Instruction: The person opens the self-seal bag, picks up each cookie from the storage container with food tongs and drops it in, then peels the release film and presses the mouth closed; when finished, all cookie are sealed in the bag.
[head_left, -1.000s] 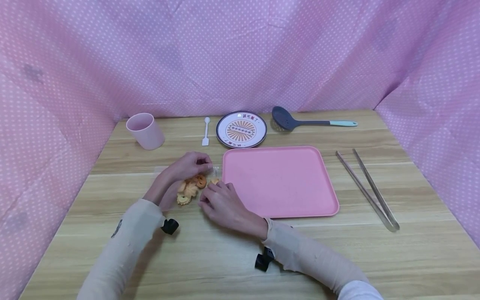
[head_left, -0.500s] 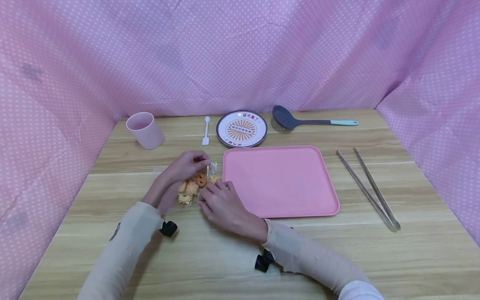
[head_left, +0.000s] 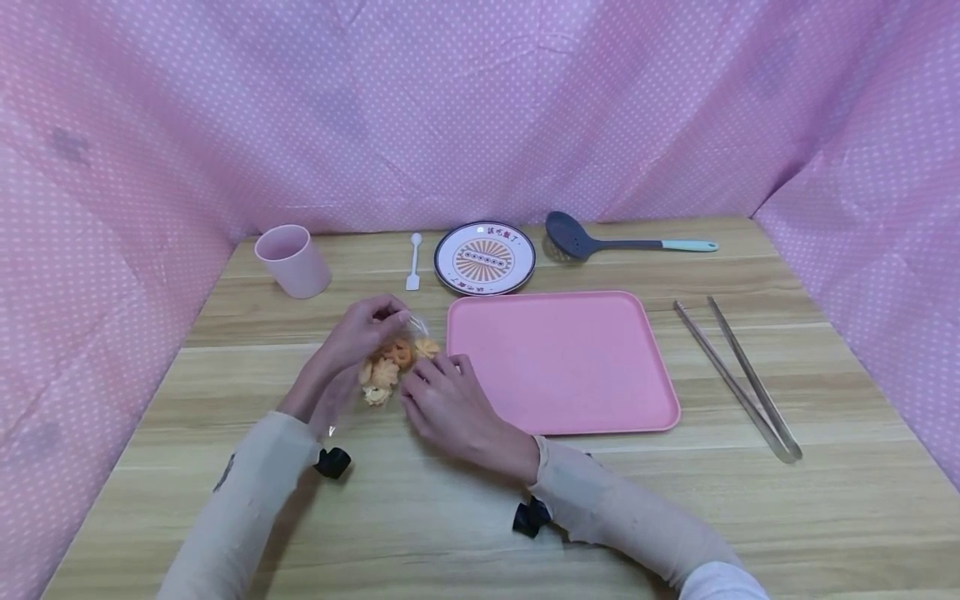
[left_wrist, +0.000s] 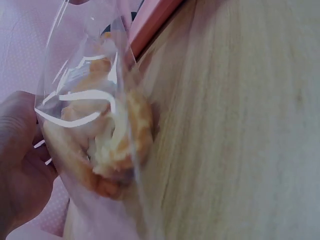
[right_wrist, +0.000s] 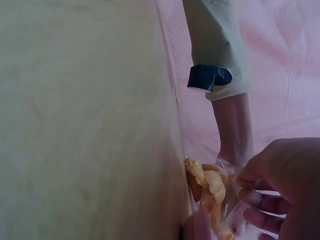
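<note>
A clear plastic bag (left_wrist: 80,117) with several cookies (head_left: 384,373) in it is between the two hands, left of the pink tray. My left hand (head_left: 363,329) pinches the bag at its far left side, thumb and fingers together. Close to me on the other side, my right hand (head_left: 453,408) pinches the bag's edge between thumb and finger, as the right wrist view shows. Golden, ridged cookies press against the film in the left wrist view. Part of the bag is hidden behind the hands.
Just right of the right hand lies a pink tray (head_left: 562,362). Metal tongs (head_left: 742,379) lie farther right. Along the back are a pink cup (head_left: 292,262), a small white spatula-like stick (head_left: 413,262), a patterned plate (head_left: 484,258) and a slotted skimmer (head_left: 573,237).
My left hand has moved slightly back and to the left, drawing up the bag's film. Cookies have shifted a little toward the back with it. The right hand has barely moved.
</note>
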